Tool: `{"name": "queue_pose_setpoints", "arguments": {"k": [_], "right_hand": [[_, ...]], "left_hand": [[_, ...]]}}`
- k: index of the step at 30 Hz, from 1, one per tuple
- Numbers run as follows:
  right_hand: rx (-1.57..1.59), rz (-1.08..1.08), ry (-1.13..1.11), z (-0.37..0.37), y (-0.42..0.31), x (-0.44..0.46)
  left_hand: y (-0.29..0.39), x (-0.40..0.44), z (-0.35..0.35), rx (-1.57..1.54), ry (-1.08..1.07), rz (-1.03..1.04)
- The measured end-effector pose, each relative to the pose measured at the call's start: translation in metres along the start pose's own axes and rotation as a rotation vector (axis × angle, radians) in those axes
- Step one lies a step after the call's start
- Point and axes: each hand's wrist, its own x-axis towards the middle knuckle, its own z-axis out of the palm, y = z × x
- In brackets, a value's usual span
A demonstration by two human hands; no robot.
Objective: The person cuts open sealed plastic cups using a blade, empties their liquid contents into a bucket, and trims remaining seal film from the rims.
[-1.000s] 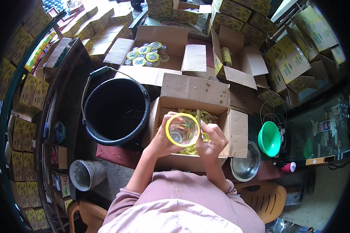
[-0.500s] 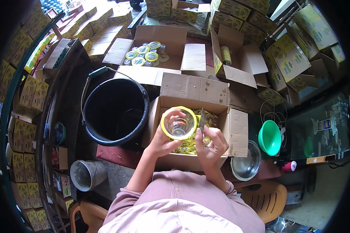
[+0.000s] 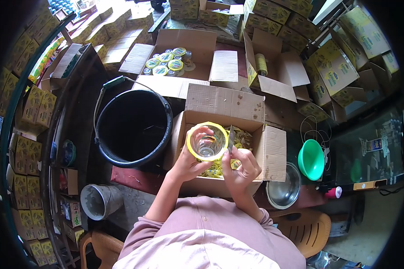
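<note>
My left hand (image 3: 187, 161) is wrapped round a clear cup (image 3: 207, 150) with a yellow rim, its mouth tilted toward me. In my right hand (image 3: 241, 169) is a knife (image 3: 231, 137), blade pointing up. The blade lies along the right side of the cup's rim, and whether it touches cannot be made out. Both hands are above an open cardboard box (image 3: 225, 102) that holds yellow strips and scraps (image 3: 242, 138).
A black bucket (image 3: 104, 150) stands left of the box. To the right are a metal bowl (image 3: 293, 188) and a green bowl (image 3: 311, 159). Beyond, one carton (image 3: 184, 38) holds several lidded cups (image 3: 165, 57), and another carton (image 3: 278, 87) holds a yellow roll (image 3: 261, 64).
My right hand and the knife have shifted slightly left, closer to the cup's rim. The cup and my left hand have barely moved.
</note>
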Motion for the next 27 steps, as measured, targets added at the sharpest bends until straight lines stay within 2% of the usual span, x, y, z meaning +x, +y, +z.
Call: {"name": "queue_pose_setpoints", "arguments": {"k": [18, 22, 27], "right_hand": [[-0.043, -0.048, 0.018, 0.001, 0.004, 0.008], [0.076, 0.019, -0.008, -0.001, 0.007, 0.013], [0.041, 0.004, 0.01, -0.003, 0.008, 0.006]], "left_hand": [[0.006, 0.002, -0.001, 0.106, -0.038, -0.004], [0.001, -0.001, 0.001, 0.068, -0.026, -0.014], [0.003, 0.001, 0.001, -0.018, 0.007, -0.059]]}}
